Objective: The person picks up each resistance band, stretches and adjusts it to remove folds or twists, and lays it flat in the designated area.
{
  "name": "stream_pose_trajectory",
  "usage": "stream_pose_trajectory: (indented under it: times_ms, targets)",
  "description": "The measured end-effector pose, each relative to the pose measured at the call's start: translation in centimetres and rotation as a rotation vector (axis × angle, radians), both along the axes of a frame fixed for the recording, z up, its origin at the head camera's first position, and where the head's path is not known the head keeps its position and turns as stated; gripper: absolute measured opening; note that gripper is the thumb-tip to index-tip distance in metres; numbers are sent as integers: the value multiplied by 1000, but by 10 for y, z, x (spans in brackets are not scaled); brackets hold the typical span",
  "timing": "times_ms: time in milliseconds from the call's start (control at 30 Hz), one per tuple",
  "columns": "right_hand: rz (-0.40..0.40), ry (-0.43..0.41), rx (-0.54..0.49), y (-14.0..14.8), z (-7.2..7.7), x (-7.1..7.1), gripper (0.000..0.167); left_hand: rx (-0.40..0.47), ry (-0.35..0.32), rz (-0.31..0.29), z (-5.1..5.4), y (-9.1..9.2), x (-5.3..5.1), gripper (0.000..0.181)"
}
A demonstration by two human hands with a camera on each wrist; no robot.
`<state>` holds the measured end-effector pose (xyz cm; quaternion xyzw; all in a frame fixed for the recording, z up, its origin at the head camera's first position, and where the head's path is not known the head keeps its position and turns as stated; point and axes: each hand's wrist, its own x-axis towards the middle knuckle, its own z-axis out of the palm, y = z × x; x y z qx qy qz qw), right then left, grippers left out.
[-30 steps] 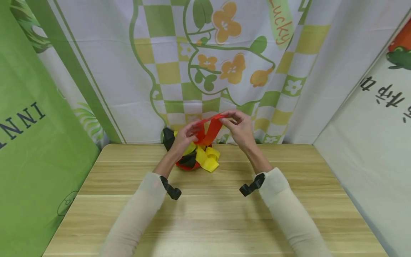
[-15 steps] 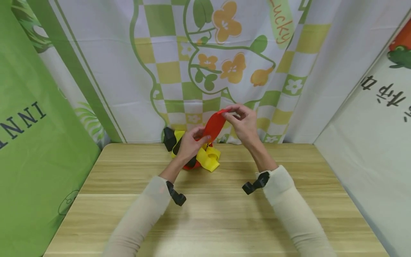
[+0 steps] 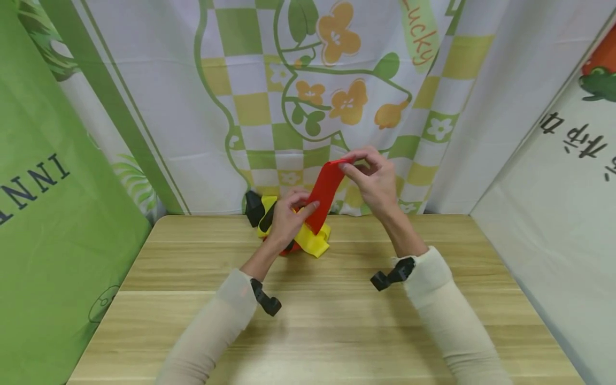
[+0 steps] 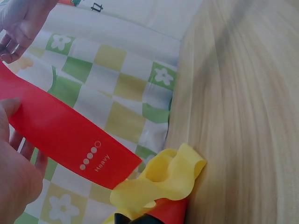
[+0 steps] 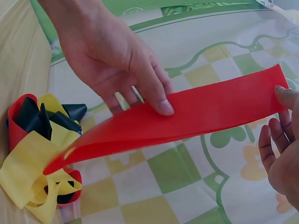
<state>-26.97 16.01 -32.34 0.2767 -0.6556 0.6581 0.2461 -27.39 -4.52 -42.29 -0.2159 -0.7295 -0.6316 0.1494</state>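
Note:
A flat red band (image 3: 325, 193) hangs at a slant between the two hands. The right hand (image 3: 377, 179) pinches its upper end; the right wrist view shows this hand (image 5: 286, 154) at the band's right end. Lower down, the left hand (image 3: 287, 218) holds the band between thumb and fingers. In the left wrist view the band (image 4: 70, 130) bears the word "Heavy" and several small circles near its lower end. Behind and below the left hand lies a pile of bands, with yellow (image 5: 28, 168), black (image 5: 35, 119) and red ones, partly hidden in the head view.
The wooden table (image 3: 317, 321) stretches toward the person. A patterned curtain (image 3: 260, 107) hangs along its back edge, with a green cloth (image 3: 58, 224) on the left and a white printed cloth (image 3: 553, 214) on the right. A small camera is strapped to each wrist.
The right hand has moved up and to the right with the red band's end. The left hand has shifted slightly right and down, and the band, looped before, now hangs flatter, its lower end above the pile.

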Motion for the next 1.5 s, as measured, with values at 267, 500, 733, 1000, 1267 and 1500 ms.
stream_pose_trajectory:
  times_ms: [267, 500, 733, 1000, 1267, 1500]
  targets:
    - [25, -12, -1, 9, 5, 2, 15, 23, -75, -135, -6, 5, 19, 20]
    - [-6, -31, 55, 20, 6, 3, 16, 24, -76, -192, -10, 12, 36, 36]
    - [-44, -64, 115, 32, 2, 2, 20, 33, -97, -297, -16, 21, 50, 66]
    - [-26, -103, 101, 50, -8, -3, 22, -7, -70, -315, -24, 28, 67, 69]
    - [-114, -170, 154, 75, -14, -1, 17, -179, -131, -448, -31, 43, 73, 38]
    - [-107, -262, 165, 104, -27, -3, 20, -250, -253, -505, -42, 65, 80, 30]
